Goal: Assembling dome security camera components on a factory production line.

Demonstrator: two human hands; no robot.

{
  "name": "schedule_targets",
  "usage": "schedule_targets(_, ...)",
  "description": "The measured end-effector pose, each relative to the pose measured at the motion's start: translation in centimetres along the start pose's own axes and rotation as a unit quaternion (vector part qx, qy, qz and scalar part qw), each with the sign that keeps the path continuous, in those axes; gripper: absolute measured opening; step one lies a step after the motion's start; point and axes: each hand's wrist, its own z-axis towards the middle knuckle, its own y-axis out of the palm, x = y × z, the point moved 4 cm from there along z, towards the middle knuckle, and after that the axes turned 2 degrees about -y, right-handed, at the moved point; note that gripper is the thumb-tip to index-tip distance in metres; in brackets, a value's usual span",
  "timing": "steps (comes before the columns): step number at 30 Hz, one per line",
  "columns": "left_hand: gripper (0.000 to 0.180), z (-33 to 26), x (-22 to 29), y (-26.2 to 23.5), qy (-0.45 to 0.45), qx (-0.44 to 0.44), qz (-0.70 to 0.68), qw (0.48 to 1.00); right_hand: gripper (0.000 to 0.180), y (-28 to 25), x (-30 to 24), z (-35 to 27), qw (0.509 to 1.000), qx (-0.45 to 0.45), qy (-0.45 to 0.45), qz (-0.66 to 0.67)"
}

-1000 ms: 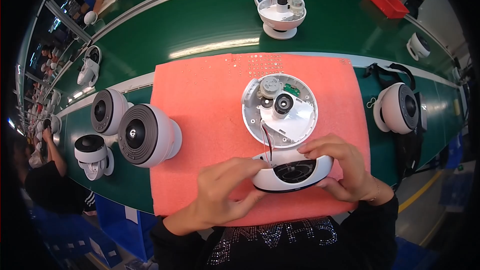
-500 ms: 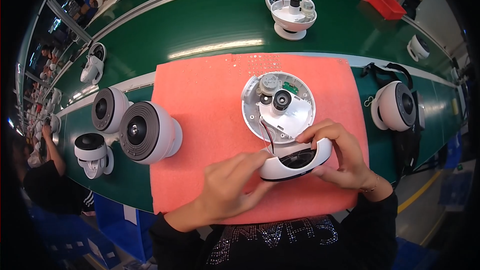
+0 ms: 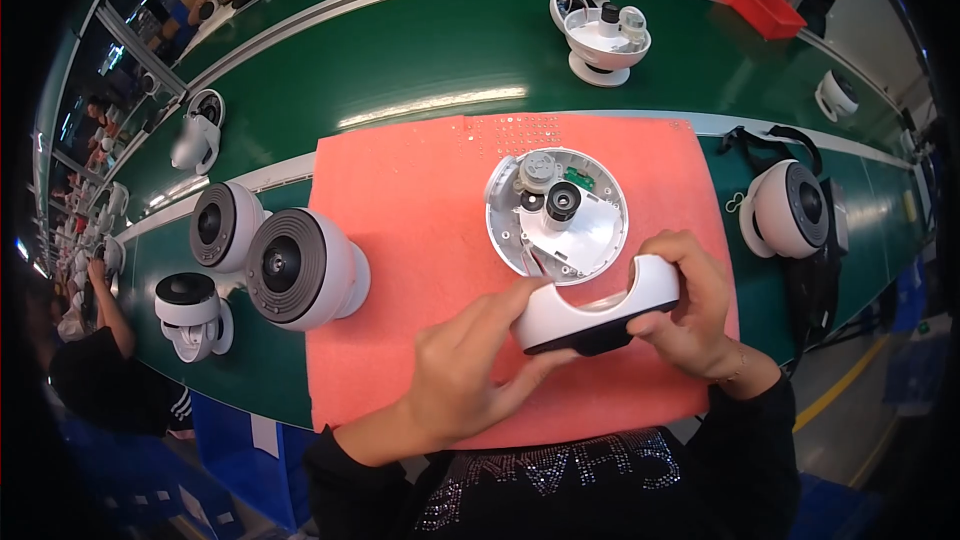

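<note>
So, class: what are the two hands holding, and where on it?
A white curved housing piece with a dark underside, held at its two ends: left hand on the left end, right hand around the right.

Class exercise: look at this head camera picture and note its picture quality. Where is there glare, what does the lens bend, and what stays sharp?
Head view: a bright streak of glare lies on the green belt; the belt's straight edges bow toward the rim, whose corners go black; the left hand, right hand and the white curved shell they hold look sharp, as does the open round base on the pink mat.
</note>
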Motion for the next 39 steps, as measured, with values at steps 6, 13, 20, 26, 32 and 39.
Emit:
schedule_targets(6,0.053,0.0,-0.4,0.1,-0.016,-0.012,-0.054,0.998,0.048,-0.5,0.1,0.1,0.996,0.017,-0.057,-0.065)
schedule_targets(13,0.053,0.4,-2.8,-0.7,-0.175,0.017,-0.267,0.947,0.063,-0.5,0.0,1.5,0.989,-0.062,0.064,0.118)
schedule_targets(20,0.045,1.5,-3.9,-0.9,-0.191,0.054,-0.316,0.928,0.049,-0.2,0.6,2.0,0.946,-0.114,0.211,0.219)
schedule_targets(26,0.034,2.4,-6.9,-0.5,-0.331,0.015,-0.516,0.79,0.06,-2.8,3.7,8.8,0.951,-0.067,0.078,0.29)
schedule_targets(32,0.032,1.3,-9.2,-0.3,-0.366,0.038,-0.587,0.721,0.08,-12.1,21.6,10.7,0.774,0.46,0.375,0.22)
schedule_targets(39,0.032,0.8,-9.7,-1.3,-0.365,0.044,-0.598,0.712,0.052,-11.5,28.5,13.0,0.737,0.339,0.262,0.522)
